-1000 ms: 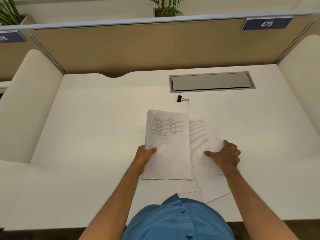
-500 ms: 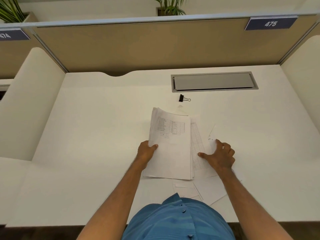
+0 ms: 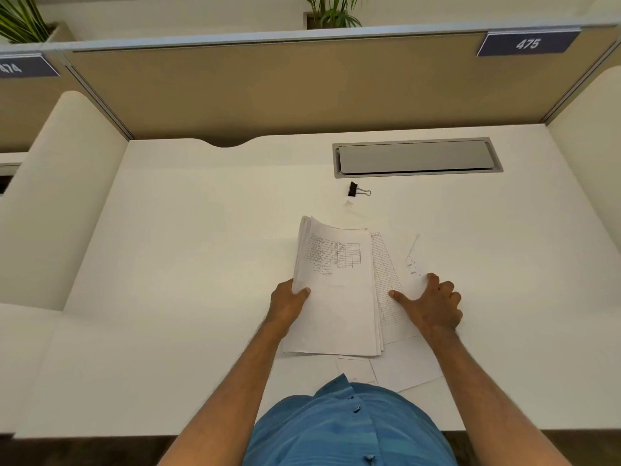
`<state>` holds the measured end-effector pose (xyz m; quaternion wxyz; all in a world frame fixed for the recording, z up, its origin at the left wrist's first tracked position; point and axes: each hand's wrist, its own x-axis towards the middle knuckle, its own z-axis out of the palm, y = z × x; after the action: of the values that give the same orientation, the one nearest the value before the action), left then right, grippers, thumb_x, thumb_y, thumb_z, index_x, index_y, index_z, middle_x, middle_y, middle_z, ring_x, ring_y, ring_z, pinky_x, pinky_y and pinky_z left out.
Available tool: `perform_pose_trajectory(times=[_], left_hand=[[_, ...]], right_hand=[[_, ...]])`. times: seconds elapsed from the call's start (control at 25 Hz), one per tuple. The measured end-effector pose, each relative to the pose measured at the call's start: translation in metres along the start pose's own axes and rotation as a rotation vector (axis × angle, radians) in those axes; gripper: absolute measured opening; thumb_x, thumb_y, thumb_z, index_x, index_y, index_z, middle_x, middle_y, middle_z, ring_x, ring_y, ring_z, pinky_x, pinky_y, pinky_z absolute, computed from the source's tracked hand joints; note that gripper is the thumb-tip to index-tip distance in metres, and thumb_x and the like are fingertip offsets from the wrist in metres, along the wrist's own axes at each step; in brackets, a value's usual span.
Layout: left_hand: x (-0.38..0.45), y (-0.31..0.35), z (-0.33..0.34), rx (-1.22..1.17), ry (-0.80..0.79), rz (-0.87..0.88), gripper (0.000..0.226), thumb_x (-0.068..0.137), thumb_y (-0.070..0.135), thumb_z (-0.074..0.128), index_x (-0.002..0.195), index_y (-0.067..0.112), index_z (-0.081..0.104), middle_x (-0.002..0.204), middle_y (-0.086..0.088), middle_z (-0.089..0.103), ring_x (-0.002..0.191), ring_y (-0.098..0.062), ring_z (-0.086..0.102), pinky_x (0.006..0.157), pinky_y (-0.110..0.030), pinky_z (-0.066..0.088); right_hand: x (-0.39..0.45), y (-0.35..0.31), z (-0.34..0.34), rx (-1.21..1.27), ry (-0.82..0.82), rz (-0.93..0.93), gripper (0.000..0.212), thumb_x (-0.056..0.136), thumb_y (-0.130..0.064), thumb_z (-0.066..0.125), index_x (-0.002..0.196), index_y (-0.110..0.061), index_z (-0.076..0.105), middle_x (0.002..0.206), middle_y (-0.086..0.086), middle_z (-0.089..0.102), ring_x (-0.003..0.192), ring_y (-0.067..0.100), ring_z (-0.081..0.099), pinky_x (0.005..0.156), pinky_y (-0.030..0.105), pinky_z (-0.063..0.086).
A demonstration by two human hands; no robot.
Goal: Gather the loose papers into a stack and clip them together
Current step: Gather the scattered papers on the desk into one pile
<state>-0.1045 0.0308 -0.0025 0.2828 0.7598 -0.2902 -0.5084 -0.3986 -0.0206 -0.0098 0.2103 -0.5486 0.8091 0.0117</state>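
One binder clip (image 3: 356,190) counted, upper centre of frame. One stack of papers (image 3: 339,297) counted at centre; sheet count within cannot be told. At least four loose sheets (image 3: 406,371) seen right of and below stack. Two hands counted: left hand (image 3: 289,306), right hand (image 3: 433,306). Two number plates (image 3: 528,43) seen along top. Two plants (image 3: 331,10) seen. One grey cable hatch (image 3: 416,158) counted.

White rectangular paper sheets (image 3: 339,297) with a dark ruled table lie mid-frame on a plain white desk (image 3: 184,264). Above them, a black metal binder clip (image 3: 353,189); a grey cable hatch (image 3: 416,158); tan partition (image 3: 285,89); striped blue shirt (image 3: 346,428) at bottom.
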Motion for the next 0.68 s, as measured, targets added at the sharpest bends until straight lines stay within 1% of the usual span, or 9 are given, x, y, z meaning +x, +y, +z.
perform_pose_trajectory(times=[0.08,0.2,0.28,0.32,0.4,0.48,0.52,0.56,0.68], left_hand=[[0.0,0.001,-0.001,0.061,-0.059,0.026,0.038,0.1,0.022,0.061,0.137,0.011,0.061,0.13,-0.009,0.069,0.112,-0.028,0.067,0.094,-0.036,0.055],[0.0,0.007,-0.001,0.155,-0.109,0.047,0.043,0.1,0.023,0.061,0.142,0.012,0.057,0.133,-0.007,0.066,0.121,-0.03,0.064,0.098,-0.035,0.052],[0.003,0.007,-0.003,0.163,-0.112,0.018,0.045,0.098,0.025,0.064,0.14,0.011,0.059,0.132,-0.007,0.066,0.12,-0.03,0.065,0.101,-0.038,0.053],[0.004,0.005,-0.004,0.134,-0.124,-0.003,0.044,0.097,0.026,0.067,0.138,0.01,0.06,0.13,-0.007,0.068,0.118,-0.03,0.067,0.102,-0.041,0.054],[0.004,-0.005,-0.007,-0.042,-0.184,-0.076,0.043,0.095,0.024,0.071,0.134,0.008,0.064,0.128,-0.009,0.071,0.113,-0.03,0.07,0.102,-0.048,0.056],[-0.001,-0.012,-0.008,-0.217,-0.232,-0.113,0.041,0.094,0.022,0.073,0.132,0.009,0.065,0.125,-0.01,0.074,0.111,-0.028,0.072,0.101,-0.048,0.056],[-0.003,-0.014,-0.008,-0.232,-0.217,-0.096,0.039,0.094,0.023,0.074,0.13,0.011,0.066,0.124,-0.01,0.074,0.11,-0.027,0.073,0.1,-0.047,0.057],[-0.004,-0.013,-0.008,-0.186,-0.182,-0.066,0.038,0.094,0.025,0.074,0.129,0.012,0.067,0.124,-0.009,0.074,0.108,-0.027,0.073,0.099,-0.045,0.058],[-0.002,-0.003,-0.008,0.035,-0.054,0.039,0.037,0.094,0.029,0.072,0.126,0.011,0.067,0.121,-0.006,0.072,0.103,-0.024,0.07,0.086,-0.033,0.057]], right_hand=[[-0.001,0.002,0.002,0.072,-0.016,0.003,0.105,0.067,-0.08,0.07,0.146,-0.019,0.035,0.136,0.014,0.043,0.127,0.036,0.042,0.085,0.05,0.051],[-0.003,0.003,0.003,0.102,-0.032,0.005,0.104,0.07,-0.078,0.07,0.147,-0.019,0.033,0.137,0.014,0.04,0.128,0.037,0.042,0.084,0.051,0.052],[-0.004,0.003,0.003,0.107,-0.025,0.013,0.1,0.073,-0.076,0.069,0.146,-0.017,0.033,0.137,0.015,0.041,0.126,0.038,0.045,0.084,0.052,0.052],[-0.005,0.003,0.003,0.11,-0.018,0.017,0.098,0.074,-0.075,0.069,0.145,-0.017,0.034,0.137,0.015,0.041,0.125,0.038,0.046,0.084,0.052,0.052],[-0.005,0.003,0.001,0.112,-0.02,0.024,0.096,0.075,-0.074,0.068,0.144,-0.016,0.034,0.137,0.016,0.044,0.124,0.039,0.049,0.085,0.052,0.051],[-0.003,0.004,0.001,0.124,-0.05,0.043,0.095,0.076,-0.073,0.069,0.143,-0.016,0.034,0.137,0.016,0.048,0.121,0.04,0.055,0.084,0.05,0.05],[-0.002,0.005,0.0,0.15,-0.071,0.055,0.093,0.076,-0.071,0.07,0.142,-0.016,0.034,0.136,0.015,0.05,0.118,0.04,0.059,0.082,0.047,0.049],[-0.001,0.006,0.0,0.192,-0.091,0.066,0.09,0.076,-0.068,0.073,0.139,-0.016,0.036,0.135,0.014,0.053,0.116,0.04,0.061,0.081,0.045,0.048],[0.002,0.009,-0.002,0.311,-0.116,0.089,0.07,0.077,-0.054,0.08,0.124,-0.015,0.046,0.125,0.014,0.063,0.114,0.038,0.061,0.085,0.042,0.049]])
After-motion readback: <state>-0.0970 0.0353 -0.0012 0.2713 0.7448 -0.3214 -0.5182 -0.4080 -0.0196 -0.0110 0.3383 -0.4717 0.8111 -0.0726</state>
